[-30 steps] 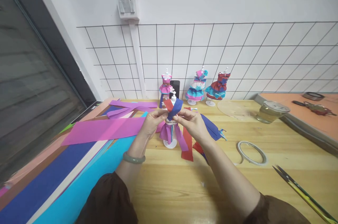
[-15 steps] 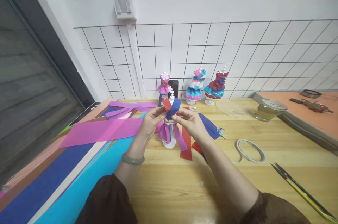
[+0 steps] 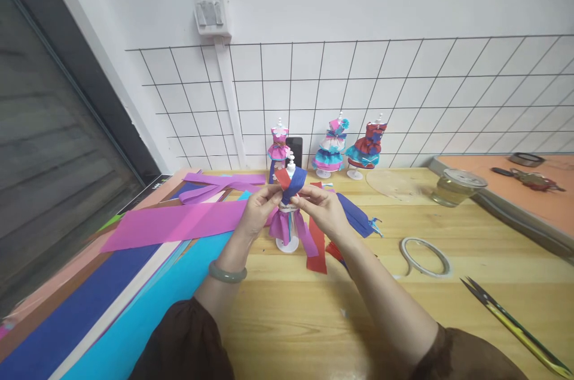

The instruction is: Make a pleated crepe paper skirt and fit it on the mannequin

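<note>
A small white dress form (image 3: 287, 245) stands upright on the wooden table, dressed in a purple paper skirt (image 3: 280, 226). Across its chest lie crossed crepe paper strips, a red one (image 3: 282, 177) and a blue one (image 3: 296, 180). My left hand (image 3: 262, 207) pinches the bodice at its left side, with a green bangle (image 3: 227, 272) on the wrist. From the right side, my right hand (image 3: 323, 207) pinches the blue strip between thumb and fingers. The strip ends behind the fingers are hidden.
Coloured paper sheets (image 3: 179, 224) cover the left of the table. Three dressed forms (image 3: 330, 147) and a phone (image 3: 294, 150) stand by the wall. To the right are a tape roll (image 3: 425, 256), thread snips (image 3: 511, 323) and a lidded cup (image 3: 460, 186). Red paper (image 3: 317, 248) lies behind my right hand.
Almost nothing differs. Both hands keep their pinch on the bodice, and the view has shifted very slightly.
</note>
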### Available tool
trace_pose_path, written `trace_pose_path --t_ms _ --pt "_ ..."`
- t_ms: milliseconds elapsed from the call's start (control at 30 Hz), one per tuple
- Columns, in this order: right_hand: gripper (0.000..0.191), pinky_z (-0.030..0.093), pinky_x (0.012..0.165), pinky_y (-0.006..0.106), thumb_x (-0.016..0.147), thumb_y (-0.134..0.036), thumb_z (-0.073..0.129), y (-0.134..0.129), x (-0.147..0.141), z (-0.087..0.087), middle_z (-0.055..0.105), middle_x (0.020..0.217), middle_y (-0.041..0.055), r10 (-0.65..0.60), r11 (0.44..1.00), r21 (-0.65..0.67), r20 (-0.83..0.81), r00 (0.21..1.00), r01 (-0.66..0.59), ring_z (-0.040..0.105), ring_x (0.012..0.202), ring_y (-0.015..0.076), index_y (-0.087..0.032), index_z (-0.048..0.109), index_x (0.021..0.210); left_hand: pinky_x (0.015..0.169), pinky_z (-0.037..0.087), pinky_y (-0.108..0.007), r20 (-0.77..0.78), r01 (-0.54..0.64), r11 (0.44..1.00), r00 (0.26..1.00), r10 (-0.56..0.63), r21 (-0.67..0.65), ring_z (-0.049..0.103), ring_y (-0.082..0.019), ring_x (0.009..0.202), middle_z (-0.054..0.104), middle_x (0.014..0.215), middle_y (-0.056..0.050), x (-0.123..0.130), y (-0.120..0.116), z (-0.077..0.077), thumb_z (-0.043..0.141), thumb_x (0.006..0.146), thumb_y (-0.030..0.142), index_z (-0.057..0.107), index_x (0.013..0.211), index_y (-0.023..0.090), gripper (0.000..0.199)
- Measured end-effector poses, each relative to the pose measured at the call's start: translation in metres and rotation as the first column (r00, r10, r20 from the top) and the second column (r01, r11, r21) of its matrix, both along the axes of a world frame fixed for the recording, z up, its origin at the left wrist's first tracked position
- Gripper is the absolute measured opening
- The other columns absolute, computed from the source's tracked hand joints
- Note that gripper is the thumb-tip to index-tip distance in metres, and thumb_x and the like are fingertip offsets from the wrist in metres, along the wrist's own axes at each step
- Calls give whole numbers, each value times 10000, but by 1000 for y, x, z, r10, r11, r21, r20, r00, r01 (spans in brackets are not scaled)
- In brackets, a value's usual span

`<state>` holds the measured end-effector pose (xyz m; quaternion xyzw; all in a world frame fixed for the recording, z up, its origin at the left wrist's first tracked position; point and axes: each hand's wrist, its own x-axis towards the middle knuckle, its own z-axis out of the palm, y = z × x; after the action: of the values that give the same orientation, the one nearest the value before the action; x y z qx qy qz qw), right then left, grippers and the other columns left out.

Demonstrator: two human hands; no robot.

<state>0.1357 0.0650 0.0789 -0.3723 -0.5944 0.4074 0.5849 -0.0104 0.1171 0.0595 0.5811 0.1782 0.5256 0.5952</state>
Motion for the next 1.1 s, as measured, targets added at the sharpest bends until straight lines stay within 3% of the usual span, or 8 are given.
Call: trace_pose_path --t_ms 200,367,500,700,967,1100 --pt "352 465 800 401 669 -373 655 -1 -4 1 670 947 44 -63 998 6 16 998 63 608 843 225 -221 652 987 903 379 -334 -43 25 1000 999 -25 7 507 -223 1051 605 1072 -87 -1 -4 7 594 730 283 619 1004 164 300" --pt "446 470 793 383 661 -356 668 1 -3 -1 643 1015 58 -36 999 8 -22 999 37 606 849 209 -222 590 1079 898 381 -350 -69 53 998 996 -51 26 518 -231 1032 605 1073 -82 -3 -4 6 566 753 279 614 1030 165 303" --pt "367 461 801 358 723 -350 610 0 -1 1 620 1059 43 7 998 59 62 998 -11 587 891 199 -246 591 1075 884 392 -339 -62 65 998 996 -64 4 531 -221 1009 608 1064 -78 -2 -4 5 568 754 279 609 1024 161 298" --pt "350 464 784 334 744 -357 585 -2 -1 2 629 1021 34 29 999 43 66 997 -31 593 870 189 -239 589 1074 824 420 -314 -40 -7 1000 999 7 -11 575 -192 914 642 963 -65 -2 0 3 628 703 270 618 935 166 255" --pt "335 457 784 331 742 -369 584 -2 -2 3 624 1035 33 39 997 60 74 997 -44 585 890 197 -246 603 1053 938 361 -351 -42 -39 999 998 40 26 478 -243 1103 609 1086 -87 -6 -3 9 571 736 270 655 954 160 259" --pt "332 462 779 332 736 -364 592 -2 -2 3 617 1050 34 19 998 55 64 998 -22 586 889 197 -250 609 1046 928 377 -359 -110 51 995 993 -41 85 481 -253 1099 596 1112 -81 -5 -7 14 592 724 254 627 1027 169 316"
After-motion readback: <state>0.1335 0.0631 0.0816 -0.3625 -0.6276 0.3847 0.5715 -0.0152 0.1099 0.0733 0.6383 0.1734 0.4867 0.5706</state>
